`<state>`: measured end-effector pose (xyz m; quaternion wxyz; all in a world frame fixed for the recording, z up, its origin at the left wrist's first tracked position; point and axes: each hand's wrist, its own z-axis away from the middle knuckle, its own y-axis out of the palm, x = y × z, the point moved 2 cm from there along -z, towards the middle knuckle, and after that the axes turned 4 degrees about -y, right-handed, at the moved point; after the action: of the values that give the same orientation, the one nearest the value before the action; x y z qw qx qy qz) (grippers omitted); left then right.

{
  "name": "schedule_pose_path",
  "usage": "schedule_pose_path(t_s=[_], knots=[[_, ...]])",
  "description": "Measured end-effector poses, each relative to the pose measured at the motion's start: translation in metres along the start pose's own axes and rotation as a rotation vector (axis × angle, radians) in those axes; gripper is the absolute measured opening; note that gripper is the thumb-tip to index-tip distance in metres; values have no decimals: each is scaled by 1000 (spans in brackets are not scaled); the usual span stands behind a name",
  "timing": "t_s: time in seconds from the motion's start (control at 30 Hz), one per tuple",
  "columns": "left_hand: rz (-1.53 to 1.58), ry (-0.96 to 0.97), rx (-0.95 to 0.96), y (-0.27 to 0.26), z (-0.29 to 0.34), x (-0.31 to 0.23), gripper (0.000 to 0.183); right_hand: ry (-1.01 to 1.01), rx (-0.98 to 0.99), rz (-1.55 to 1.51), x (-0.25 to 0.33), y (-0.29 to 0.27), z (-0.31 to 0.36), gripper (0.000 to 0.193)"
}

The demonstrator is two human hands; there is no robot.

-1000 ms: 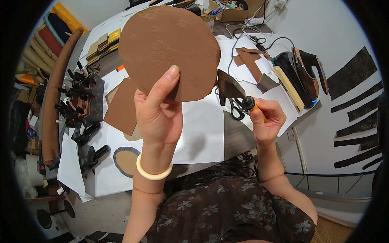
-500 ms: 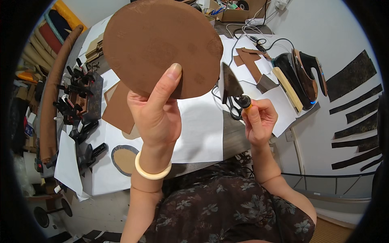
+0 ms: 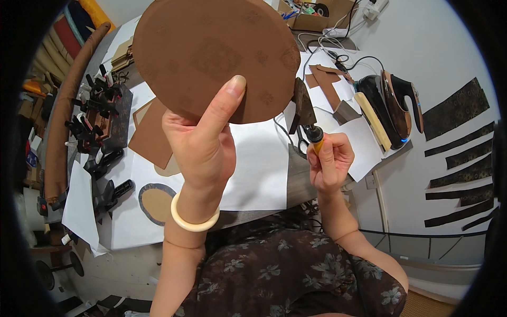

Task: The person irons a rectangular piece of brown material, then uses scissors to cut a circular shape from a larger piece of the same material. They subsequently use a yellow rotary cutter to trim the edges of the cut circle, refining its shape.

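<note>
My left hand (image 3: 203, 137) grips a large oval panel (image 3: 211, 53) covered in brown patterned fabric, thumb on its face and fingers behind. The panel is held up above the table. My right hand (image 3: 332, 161) is closed around the yellow handle of a small hand tool with a dark wedge-shaped metal head (image 3: 303, 108). That head stands upright against, or very close to, the panel's right edge; contact is hard to tell. Behind the tool lie scissors (image 3: 301, 141), partly hidden. Below my left hand, an oval beige piece with a grey rim (image 3: 157, 205) rests on white paper.
Dark clips (image 3: 100, 103) crowd a box at the left, beside a long brown fabric roll (image 3: 66, 116). Brown pieces (image 3: 150, 138) lie behind my left hand. An iron (image 3: 385, 113) stands at the right, with cables (image 3: 338, 45) and brown strips (image 3: 328, 87) near it.
The tool's head has turned and come closer to the panel's right edge, with my right hand shifting slightly left. The panel has tilted a little; my left hand still holds it.
</note>
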<state>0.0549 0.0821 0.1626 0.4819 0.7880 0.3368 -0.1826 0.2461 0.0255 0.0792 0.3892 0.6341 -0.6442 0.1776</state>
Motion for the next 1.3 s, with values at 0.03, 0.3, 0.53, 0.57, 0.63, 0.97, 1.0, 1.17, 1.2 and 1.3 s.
schedule_pose_path(t_s=[0.03,0.3,0.53,0.57,0.63,0.97,1.0,1.17,1.2,1.3], knots=[[-2,-12,-6,-1,0,-1,34,18,0,-17,-1,0,1,14],[14,-23,-58,-2,-2,-2,28,-25,2,78,2,1,-1,14],[35,-102,-155,-2,-3,-4,27,-116,-80,131,5,1,5,17],[17,-115,-156,-4,-3,-4,29,-196,-75,196,6,1,5,20],[-1,-139,-166,-4,-2,-4,32,-357,-67,330,4,-1,8,25],[62,-155,-221,0,0,-5,26,-494,66,540,-4,6,11,21],[63,-153,-219,0,0,-5,26,-495,66,541,-5,6,11,20],[73,-164,-225,0,-1,-3,24,-555,19,541,-10,6,9,22],[70,-168,-222,0,-1,-3,24,-583,-6,540,-10,6,8,23],[61,-194,-227,-1,-2,-3,25,-573,12,560,-13,4,11,24]])
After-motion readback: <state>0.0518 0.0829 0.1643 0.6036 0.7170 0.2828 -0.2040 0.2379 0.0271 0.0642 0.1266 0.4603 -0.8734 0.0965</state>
